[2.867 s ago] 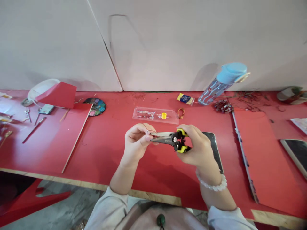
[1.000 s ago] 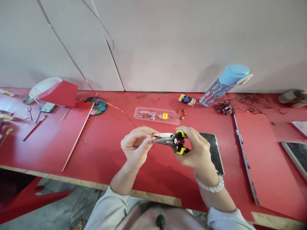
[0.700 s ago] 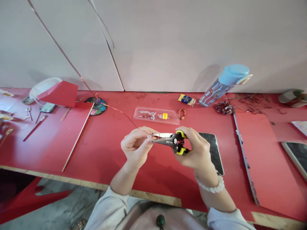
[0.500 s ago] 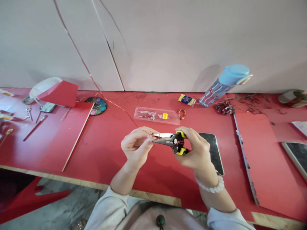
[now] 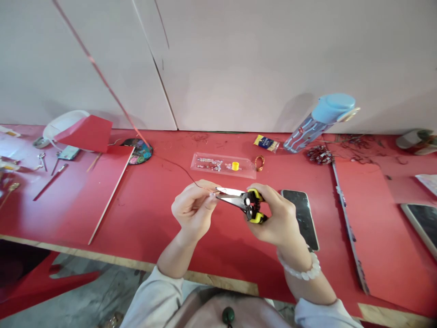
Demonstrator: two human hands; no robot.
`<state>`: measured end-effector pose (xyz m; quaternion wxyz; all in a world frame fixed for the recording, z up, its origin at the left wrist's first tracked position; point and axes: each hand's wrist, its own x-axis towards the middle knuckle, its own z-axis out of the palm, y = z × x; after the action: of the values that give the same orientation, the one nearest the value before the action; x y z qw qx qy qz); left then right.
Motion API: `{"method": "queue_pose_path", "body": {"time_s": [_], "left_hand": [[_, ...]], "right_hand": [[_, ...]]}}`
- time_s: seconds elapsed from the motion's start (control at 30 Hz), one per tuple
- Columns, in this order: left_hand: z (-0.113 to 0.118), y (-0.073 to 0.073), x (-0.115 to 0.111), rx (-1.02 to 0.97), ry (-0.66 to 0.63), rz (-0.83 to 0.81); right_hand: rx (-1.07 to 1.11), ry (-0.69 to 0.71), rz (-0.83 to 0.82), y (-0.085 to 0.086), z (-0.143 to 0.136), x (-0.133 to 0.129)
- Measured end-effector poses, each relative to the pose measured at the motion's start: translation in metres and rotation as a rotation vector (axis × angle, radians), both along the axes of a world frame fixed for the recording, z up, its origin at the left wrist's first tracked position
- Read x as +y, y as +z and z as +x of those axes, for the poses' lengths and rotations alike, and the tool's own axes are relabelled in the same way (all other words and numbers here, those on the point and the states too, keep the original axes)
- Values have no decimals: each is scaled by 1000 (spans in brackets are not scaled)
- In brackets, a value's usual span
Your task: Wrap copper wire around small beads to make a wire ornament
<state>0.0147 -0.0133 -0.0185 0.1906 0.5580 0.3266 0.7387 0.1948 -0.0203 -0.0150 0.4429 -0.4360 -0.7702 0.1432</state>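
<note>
My left hand (image 5: 191, 207) is closed, thumb and forefinger pinching the end of a thin coppery-red wire (image 5: 91, 60). From those fingers the wire runs up and away to the upper left. In my right hand (image 5: 278, 214) are pliers (image 5: 246, 201) with yellow-and-black handles. Their pointed jaws are slightly parted, the tips right at my left fingertips, where a tiny shiny piece shows, too small to name. Behind the hands lies a clear plastic tray (image 5: 246, 173) with small beads (image 5: 209, 164) and a yellow cap (image 5: 235, 166).
A phone (image 5: 302, 216) lies beside my right hand. Farther back are a blue-lidded bottle (image 5: 316, 120), a small yellow-and-blue packet (image 5: 266, 143), a ring of gold-red wire (image 5: 259, 163) and a beaded bundle (image 5: 320, 155). Red boards (image 5: 382, 218) flank the workspace; a white wall rises behind the table.
The wire has swung, its far part shifting left and its near part sagging in a curve. The pliers and both hands have moved very slightly left.
</note>
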Motion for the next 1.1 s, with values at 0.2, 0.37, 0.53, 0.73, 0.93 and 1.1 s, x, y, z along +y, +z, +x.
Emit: {"method": "queue_pose_path", "body": {"time_s": [0.2,0.37,0.53,0.73,0.93,1.1], "left_hand": [[-3,4,5,141,102,98],[-7,7,6,284,204,113],[-5,9,5,82,95,-30],[-6,22,2,-356,-298,-397],[-4,29,0,-497,-571,-613],[5,33,-2,-536,-696,-821]], "right_hand": [[-14,-6,-147,4,2,-6],[-5,17,-268,5,4,-10],[-43,4,-202,0,7,-1],[-155,-6,21,-15,18,22],[-56,37,125,-27,17,30],[-8,49,150,-29,16,32]]}}
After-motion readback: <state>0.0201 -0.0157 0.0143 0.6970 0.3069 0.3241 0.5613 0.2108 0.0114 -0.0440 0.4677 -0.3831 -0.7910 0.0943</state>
